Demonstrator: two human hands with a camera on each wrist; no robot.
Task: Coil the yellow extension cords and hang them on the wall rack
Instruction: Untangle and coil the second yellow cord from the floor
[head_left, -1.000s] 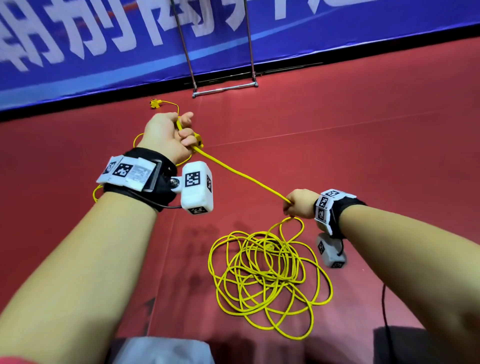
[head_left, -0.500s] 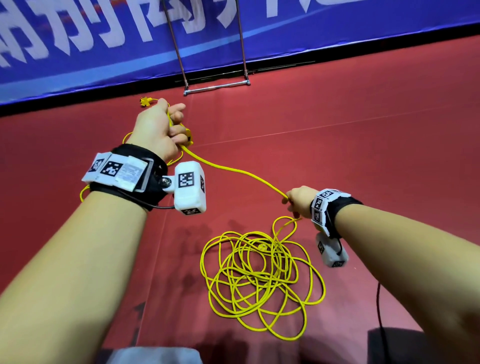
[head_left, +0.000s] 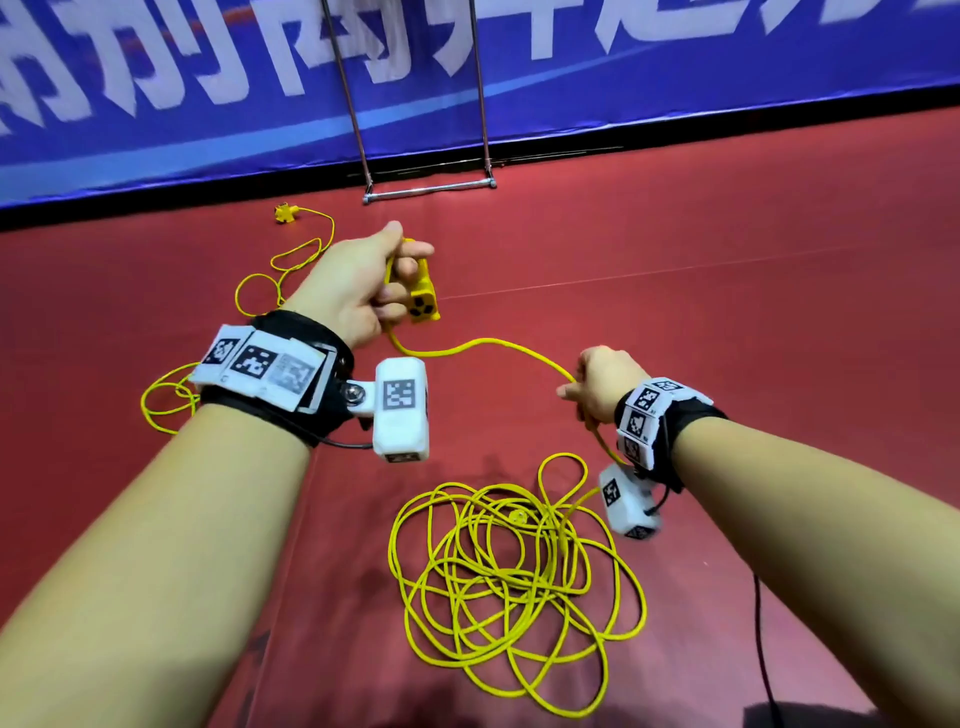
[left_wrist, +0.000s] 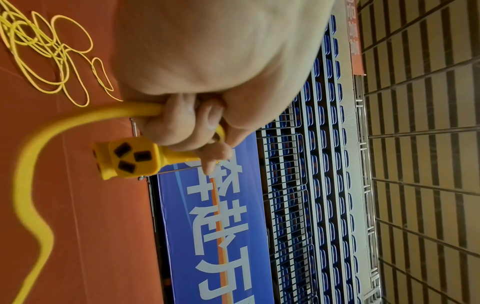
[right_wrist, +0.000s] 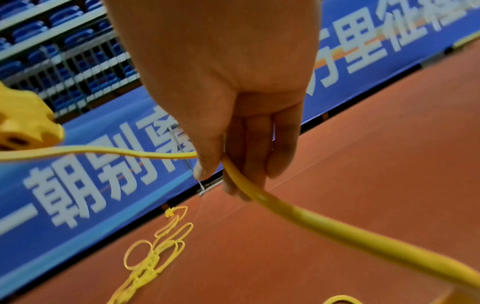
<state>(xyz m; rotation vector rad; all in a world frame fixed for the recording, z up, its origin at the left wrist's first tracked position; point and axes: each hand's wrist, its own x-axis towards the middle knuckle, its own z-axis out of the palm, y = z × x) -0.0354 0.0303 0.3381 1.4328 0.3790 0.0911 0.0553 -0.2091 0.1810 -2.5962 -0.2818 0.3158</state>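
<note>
The left hand (head_left: 358, 291) grips a yellow socket (head_left: 423, 299) and the cord (head_left: 498, 344) just behind it, fingers curled round both; the socket's three-slot face (left_wrist: 132, 157) points back toward the person. From there the cord sags toward 4 o'clock to the right hand (head_left: 602, 382), which pinches it between thumb and fingers (right_wrist: 249, 160). Below the right hand it drops to a loose pile (head_left: 511, 577) on the red floor (head_left: 753, 291) at 6 o'clock. A second cord (head_left: 280, 270) with its plug (head_left: 284, 213) lies at 10 o'clock. A metal rack (head_left: 428, 188) stands at 12 o'clock against the blue banner (head_left: 675, 78).
</note>
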